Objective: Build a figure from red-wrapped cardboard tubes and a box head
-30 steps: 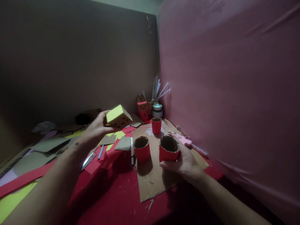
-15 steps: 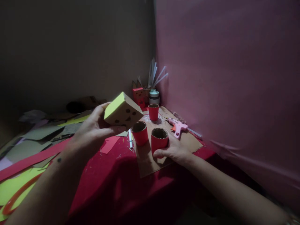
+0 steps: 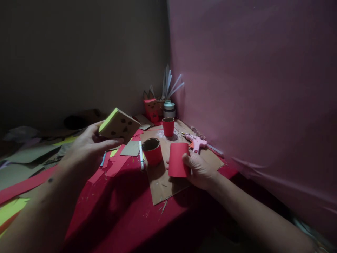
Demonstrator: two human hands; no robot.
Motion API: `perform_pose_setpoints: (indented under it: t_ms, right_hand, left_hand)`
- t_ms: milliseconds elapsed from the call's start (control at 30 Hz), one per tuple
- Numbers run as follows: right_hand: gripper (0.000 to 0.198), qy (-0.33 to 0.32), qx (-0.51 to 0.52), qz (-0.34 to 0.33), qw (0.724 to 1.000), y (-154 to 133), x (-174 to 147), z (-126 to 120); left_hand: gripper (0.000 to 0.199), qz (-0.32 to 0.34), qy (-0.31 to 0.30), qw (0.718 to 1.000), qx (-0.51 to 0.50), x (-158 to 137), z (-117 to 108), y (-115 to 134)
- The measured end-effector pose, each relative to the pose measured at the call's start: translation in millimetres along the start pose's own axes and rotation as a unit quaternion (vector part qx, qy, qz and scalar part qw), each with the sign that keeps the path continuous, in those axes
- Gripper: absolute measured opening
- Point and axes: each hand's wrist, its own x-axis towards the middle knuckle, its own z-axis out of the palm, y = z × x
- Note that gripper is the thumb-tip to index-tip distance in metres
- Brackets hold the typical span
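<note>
My left hand is closed around a cardboard box with a yellow side and dark face-like spots, held up over the paper scraps. In my right hand is a red paper-covered cup, raised off the cardboard and tilted so that its opening no longer shows. Just left of it a second red cup stands upright with its dark inside visible. Farther back stands a third red cup on the same cardboard sheet.
A pink glue gun lies right of the cups. At the back are a red box with ears, a lidded jar and glue sticks. A marker and paper scraps lie leftward on the red cloth.
My right hand has lifted and tilted its cup, which was standing upright with its rim showing. My left hand and the box have moved left and slightly down in view.
</note>
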Motion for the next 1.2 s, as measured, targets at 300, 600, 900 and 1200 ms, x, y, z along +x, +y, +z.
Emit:
perform_pose_setpoints:
  t_ms: [300,600,900,1200]
  right_hand:
    - [0.055,0.043,0.12,0.045,0.991,-15.5,-3.3,-3.2]
    - [0.048,0.045,0.153,0.075,0.984,-21.9,-0.8,-3.8]
    - [0.044,0.033,0.146,0.095,0.984,-24.1,-0.7,-4.6]
    - [0.055,-0.042,0.133,0.089,0.986,-16.7,0.5,-12.7]
  left_hand:
    - [0.079,-0.016,0.014,1.0,0.001,-2.8,7.1,2.4]
    - [0.079,-0.031,0.005,0.999,-0.022,0.4,8.1,0.3]
    - [0.073,-0.024,0.012,1.0,-0.014,-1.8,9.8,2.8]
    - [0.076,-0.014,-0.002,1.0,-0.008,-1.4,10.3,1.6]
